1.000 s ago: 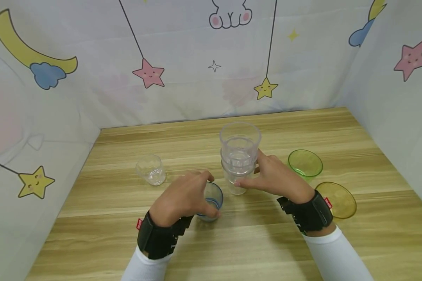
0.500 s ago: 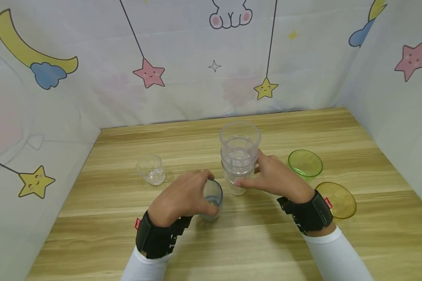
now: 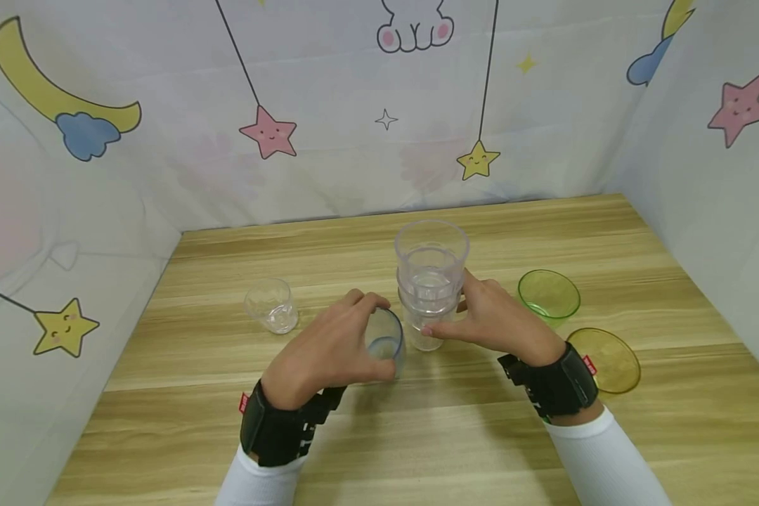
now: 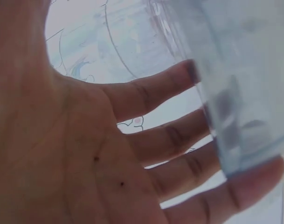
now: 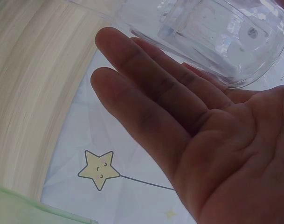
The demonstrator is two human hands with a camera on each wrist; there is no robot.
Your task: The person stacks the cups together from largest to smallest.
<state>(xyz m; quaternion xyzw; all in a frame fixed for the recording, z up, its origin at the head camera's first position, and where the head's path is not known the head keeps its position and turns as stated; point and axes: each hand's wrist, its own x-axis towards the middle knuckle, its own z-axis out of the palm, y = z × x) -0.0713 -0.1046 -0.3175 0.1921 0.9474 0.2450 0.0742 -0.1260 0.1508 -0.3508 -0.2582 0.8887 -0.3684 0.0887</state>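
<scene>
My left hand (image 3: 332,344) holds a blue-tinted glass (image 3: 384,334) between thumb and fingers, a little above the tabletop and just left of a stack. In the left wrist view the fingertips lie along the wall of this glass (image 4: 253,93). That stack of clear glasses (image 3: 431,281), nested one in another, stands upright at the middle of the table. My right hand (image 3: 500,320) grips its lower part from the right, thumb in front and fingers behind. The right wrist view shows the clear glass (image 5: 225,46) beside the fingers.
A clear glass (image 3: 281,320) stands at the left of the wooden table (image 3: 455,450). At the right are a green glass (image 3: 549,295) and a yellow one (image 3: 607,362), the latter partly behind my right wrist. Printed cloth (image 3: 329,176) walls the back and sides.
My left hand has raised the blue-tinted glass off the table and moved slightly up and toward the stack, tilting it a little. The right hand and the stack have stayed put.
</scene>
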